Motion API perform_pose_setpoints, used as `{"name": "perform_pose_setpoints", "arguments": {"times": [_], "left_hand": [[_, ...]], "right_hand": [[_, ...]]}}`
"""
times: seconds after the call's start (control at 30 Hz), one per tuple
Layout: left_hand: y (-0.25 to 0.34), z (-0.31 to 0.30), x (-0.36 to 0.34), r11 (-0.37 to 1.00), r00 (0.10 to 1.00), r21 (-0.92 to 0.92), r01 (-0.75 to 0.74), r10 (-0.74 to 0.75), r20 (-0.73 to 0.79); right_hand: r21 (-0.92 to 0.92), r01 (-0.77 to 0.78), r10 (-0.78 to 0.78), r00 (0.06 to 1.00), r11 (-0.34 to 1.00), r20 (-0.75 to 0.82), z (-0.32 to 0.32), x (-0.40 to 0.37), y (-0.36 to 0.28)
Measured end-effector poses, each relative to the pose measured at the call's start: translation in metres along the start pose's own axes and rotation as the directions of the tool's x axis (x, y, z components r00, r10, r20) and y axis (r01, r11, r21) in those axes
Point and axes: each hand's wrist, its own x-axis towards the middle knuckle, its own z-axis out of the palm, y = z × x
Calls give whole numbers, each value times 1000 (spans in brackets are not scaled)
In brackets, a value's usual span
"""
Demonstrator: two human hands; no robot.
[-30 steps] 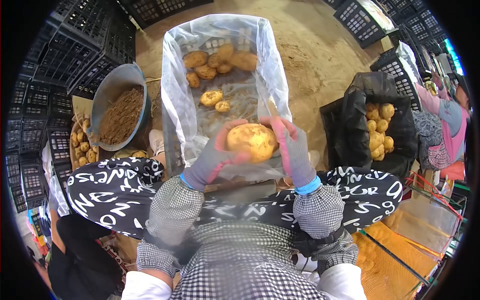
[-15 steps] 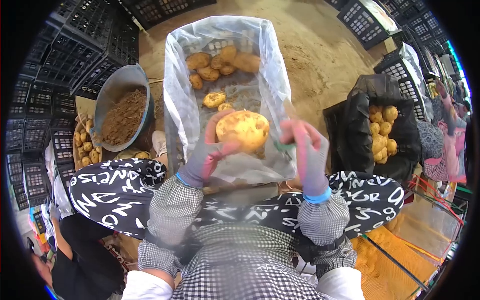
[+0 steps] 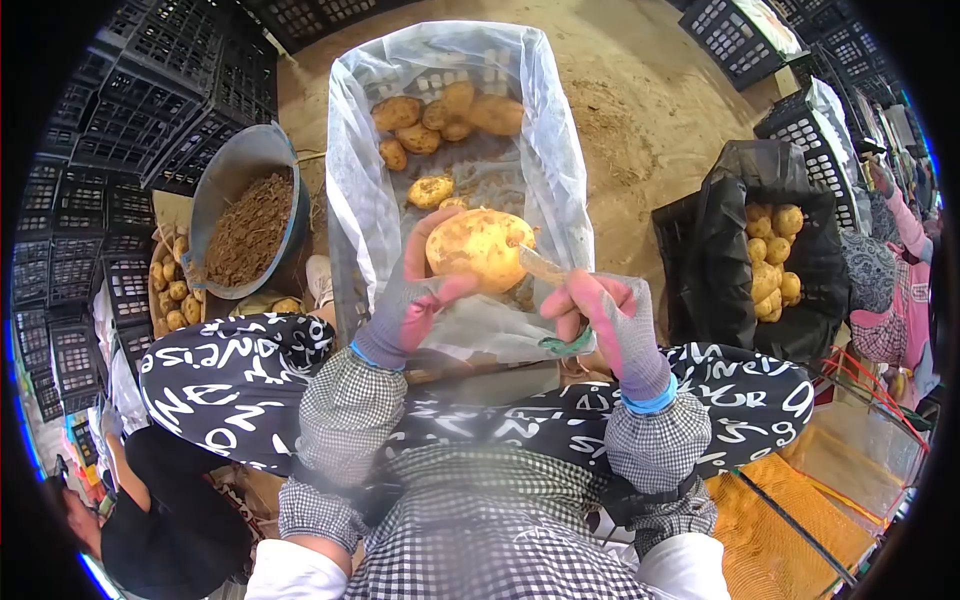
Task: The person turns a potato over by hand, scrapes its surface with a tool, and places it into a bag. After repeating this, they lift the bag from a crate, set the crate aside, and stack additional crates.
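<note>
My left hand (image 3: 415,300), in a grey and pink glove, holds a large yellow potato (image 3: 478,248) up over the near end of a crate lined with clear plastic (image 3: 355,190). My right hand (image 3: 605,315), gloved the same way, grips a small knife with a green handle (image 3: 560,345); its blade (image 3: 542,265) touches the right side of the potato. Several potatoes (image 3: 440,115) lie at the far end of the lined crate.
A blue basin of brown soil (image 3: 245,215) stands at the left, with small potatoes (image 3: 170,290) beside it. A crate lined in black plastic (image 3: 720,250) holds potatoes at the right. Stacked black crates (image 3: 120,110) ring the area. Another person (image 3: 900,270) sits at the far right.
My right hand let go of the potato, drew back to the right and now brings the knife blade against it. My left hand lifted the potato slightly away and to the left.
</note>
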Motion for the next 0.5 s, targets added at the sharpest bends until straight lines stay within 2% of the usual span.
{"name": "perform_pose_setpoints", "arguments": {"times": [0.17,0.3,0.4,0.47,0.5], "left_hand": [[-6,-10,1,999,1000,41,-9,8,5],[7,2,0,993,992,7,117,-117,-54],[15,5,-2,984,984,6,178,-178,-28],[-3,-4,0,993,994,88,77,-83,66],[-3,-2,0,994,994,82,77,-83,74]], "right_hand": [[-33,-2,2,1000,999,6,1,2,1],[-17,-12,13,999,1000,35,-1,3,1],[49,-4,0,996,999,87,-1,4,-1],[-2,12,-12,999,1000,47,4,5,0],[-28,19,-18,999,999,27,6,5,0]]}}
